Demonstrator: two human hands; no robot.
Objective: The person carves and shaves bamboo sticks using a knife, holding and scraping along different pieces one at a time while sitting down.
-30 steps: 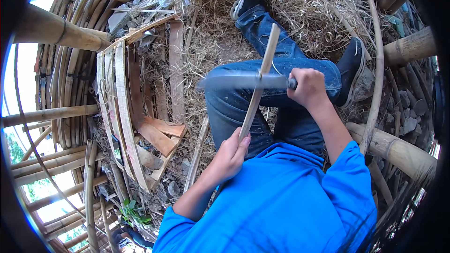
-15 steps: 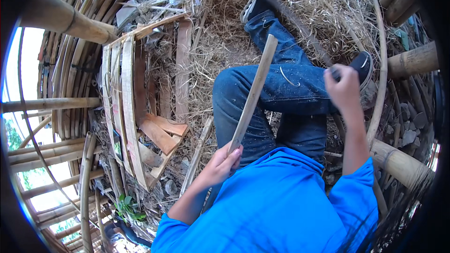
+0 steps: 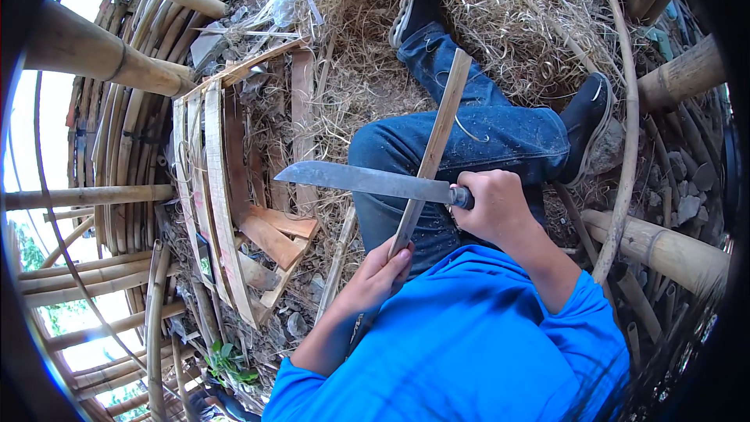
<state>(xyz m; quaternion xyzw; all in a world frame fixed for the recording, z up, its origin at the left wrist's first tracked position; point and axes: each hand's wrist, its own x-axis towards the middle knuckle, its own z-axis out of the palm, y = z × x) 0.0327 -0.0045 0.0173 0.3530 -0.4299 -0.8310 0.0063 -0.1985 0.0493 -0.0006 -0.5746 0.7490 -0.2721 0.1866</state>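
Curved bamboo slats [image 3: 207,187] are lying left of the bamboo strip [image 3: 432,152]. The left hand [image 3: 380,273] is gripping that strip's lower end, slanting over the knees. The machete [image 3: 367,181] is crossing it, the right hand [image 3: 494,207] clenching its handle.

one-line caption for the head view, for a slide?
Seated person's left hand steadies a bamboo strip while right hand lays a machete across it.
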